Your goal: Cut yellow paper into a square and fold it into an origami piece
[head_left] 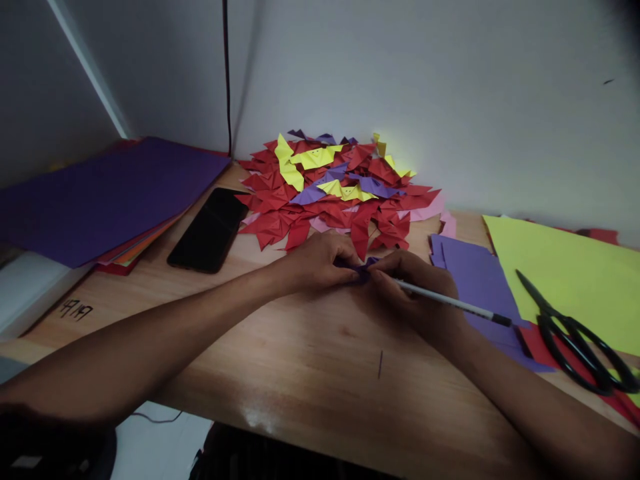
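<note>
Between my hands is a small folded purple paper (361,272), largely hidden by fingers. My left hand (323,261) pinches its left side close to the tabletop. A white pen (453,299) with a dark end lies through my right hand (413,280), closed around it; its tip is at the purple paper, hidden behind the fingers. Just beyond both hands sits a heap of folded paper bats (330,193), mostly red with some yellow, purple and pink. Small drawn faces show on some of the yellow ones.
At the left, a black phone (210,230) lies beside stacked coloured sheets (120,193), purple on top. Purple paper pieces (475,280), a yellow sheet (580,280) and black-handled scissors (575,340) lie on the right. The wooden table (280,360) meets a pale wall.
</note>
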A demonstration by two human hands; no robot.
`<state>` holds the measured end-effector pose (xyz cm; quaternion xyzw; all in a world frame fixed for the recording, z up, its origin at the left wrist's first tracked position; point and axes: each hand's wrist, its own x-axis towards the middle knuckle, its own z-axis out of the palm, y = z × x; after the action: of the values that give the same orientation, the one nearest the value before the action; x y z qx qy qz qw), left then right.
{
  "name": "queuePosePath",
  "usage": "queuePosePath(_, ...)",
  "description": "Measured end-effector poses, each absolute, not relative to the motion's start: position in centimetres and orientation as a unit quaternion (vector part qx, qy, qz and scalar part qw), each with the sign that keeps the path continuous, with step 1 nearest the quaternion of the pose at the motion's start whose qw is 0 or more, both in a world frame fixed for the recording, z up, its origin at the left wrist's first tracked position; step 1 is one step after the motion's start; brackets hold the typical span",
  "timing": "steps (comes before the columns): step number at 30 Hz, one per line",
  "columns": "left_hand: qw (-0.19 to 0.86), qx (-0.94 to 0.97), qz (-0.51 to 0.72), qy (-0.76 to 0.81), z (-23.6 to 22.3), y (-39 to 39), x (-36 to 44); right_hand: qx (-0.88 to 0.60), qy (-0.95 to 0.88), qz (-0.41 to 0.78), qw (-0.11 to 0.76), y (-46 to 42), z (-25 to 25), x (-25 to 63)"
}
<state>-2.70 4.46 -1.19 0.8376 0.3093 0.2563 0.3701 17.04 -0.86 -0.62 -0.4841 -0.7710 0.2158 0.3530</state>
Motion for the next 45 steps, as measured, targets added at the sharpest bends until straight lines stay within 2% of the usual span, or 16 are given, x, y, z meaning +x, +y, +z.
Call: queuePosePath(45,0.406,0.828,0.248,0.297,-1.52,4.98,-2.99,-0.483,-0.771,0.221,0.351,-0.81,-0.86,17.34)
